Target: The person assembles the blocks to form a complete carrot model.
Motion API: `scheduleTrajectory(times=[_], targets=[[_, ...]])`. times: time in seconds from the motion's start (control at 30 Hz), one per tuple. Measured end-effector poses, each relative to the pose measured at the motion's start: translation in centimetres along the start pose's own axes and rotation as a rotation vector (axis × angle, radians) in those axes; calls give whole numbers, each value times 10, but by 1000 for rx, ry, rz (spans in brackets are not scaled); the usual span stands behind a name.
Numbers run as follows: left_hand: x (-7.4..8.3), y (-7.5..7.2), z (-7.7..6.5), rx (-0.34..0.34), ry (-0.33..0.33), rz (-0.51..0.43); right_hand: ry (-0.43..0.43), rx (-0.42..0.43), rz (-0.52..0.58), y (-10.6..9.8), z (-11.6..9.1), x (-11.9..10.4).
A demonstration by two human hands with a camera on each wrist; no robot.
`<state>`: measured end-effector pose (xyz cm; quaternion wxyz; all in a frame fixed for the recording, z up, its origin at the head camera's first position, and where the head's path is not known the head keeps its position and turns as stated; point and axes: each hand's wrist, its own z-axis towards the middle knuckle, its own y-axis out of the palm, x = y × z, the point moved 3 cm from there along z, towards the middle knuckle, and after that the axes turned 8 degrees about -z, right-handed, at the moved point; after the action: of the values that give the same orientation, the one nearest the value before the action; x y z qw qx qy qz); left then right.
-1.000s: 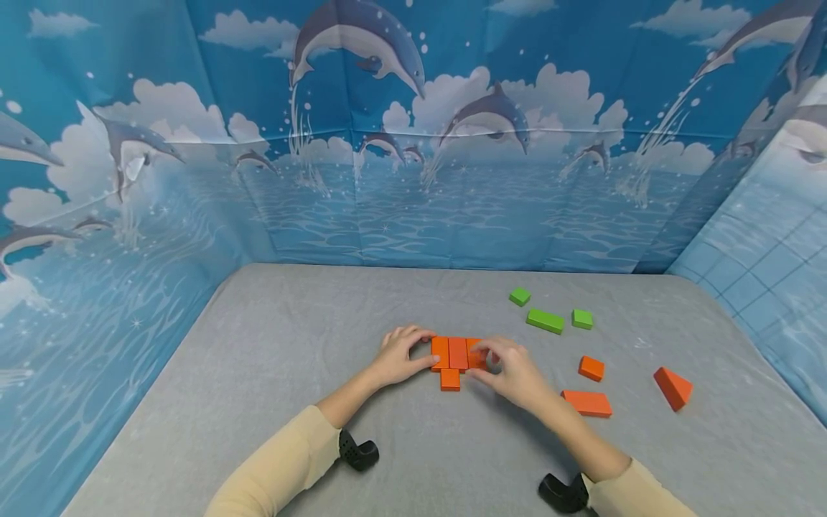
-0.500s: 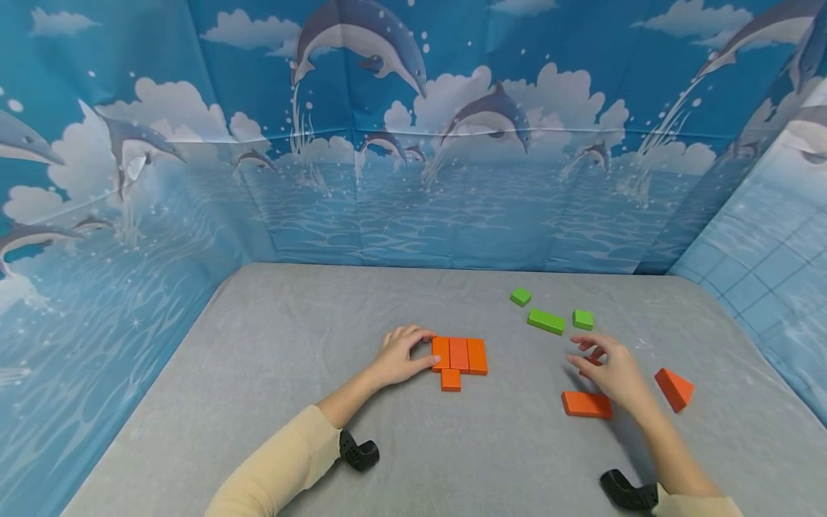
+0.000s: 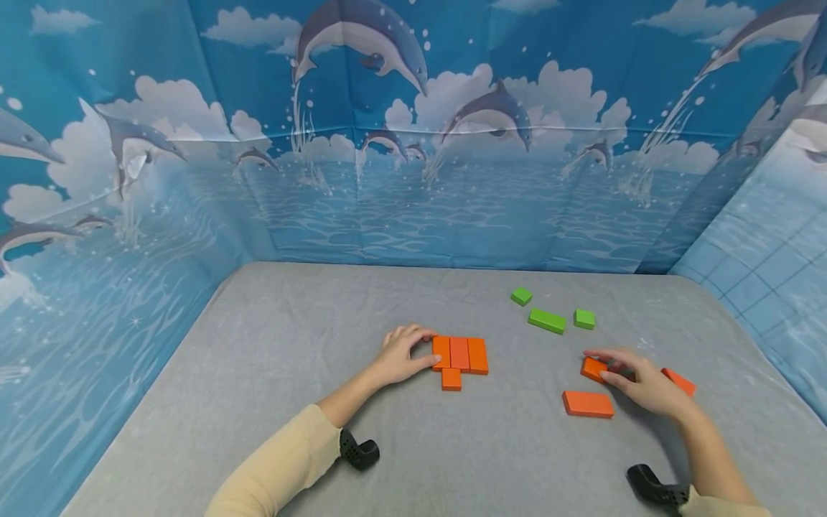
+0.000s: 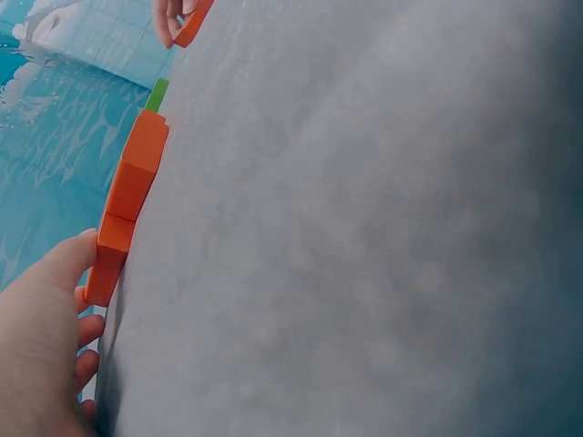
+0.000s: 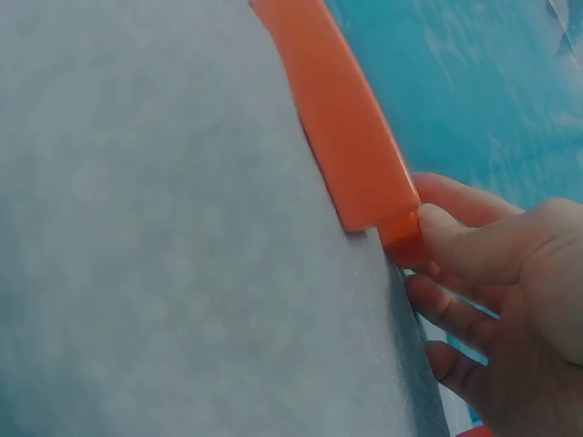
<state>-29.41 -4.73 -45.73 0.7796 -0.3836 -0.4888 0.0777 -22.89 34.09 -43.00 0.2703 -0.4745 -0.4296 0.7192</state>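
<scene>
Three orange rectangular blocks stand side by side mid-table: a left one, a middle one and a right one. Against their near side lies a small orange square block. My left hand holds the left block between thumb and index finger at its ends. Off to the right, my right hand pinches another small orange block, thumb on the near side and index finger at the far side. The right wrist view shows that thumb against the small block, partly hidden behind a longer orange block.
A long orange block lies just nearer than the right hand, which partly covers an orange triangular block. Farther back are a long green block and two small green blocks, one left and one right. Dolphin-print cloth surrounds the grey table.
My right hand has left the right block of the row, swung rightward and come down onto the small orange block at the right. My left hand has stayed in place.
</scene>
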Motion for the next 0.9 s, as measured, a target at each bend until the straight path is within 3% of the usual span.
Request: scheduleTrajectory(times=[0.2, 0.67, 0.9], targets=[[0, 0, 0, -6, -8, 1, 45, -81, -6, 1, 1, 3], [-1, 0, 1, -9, -8, 2, -49, -62, 99, 1, -2, 9], [-2, 1, 2, -4, -9, 6, 91, -50, -3, 1, 1, 6]])
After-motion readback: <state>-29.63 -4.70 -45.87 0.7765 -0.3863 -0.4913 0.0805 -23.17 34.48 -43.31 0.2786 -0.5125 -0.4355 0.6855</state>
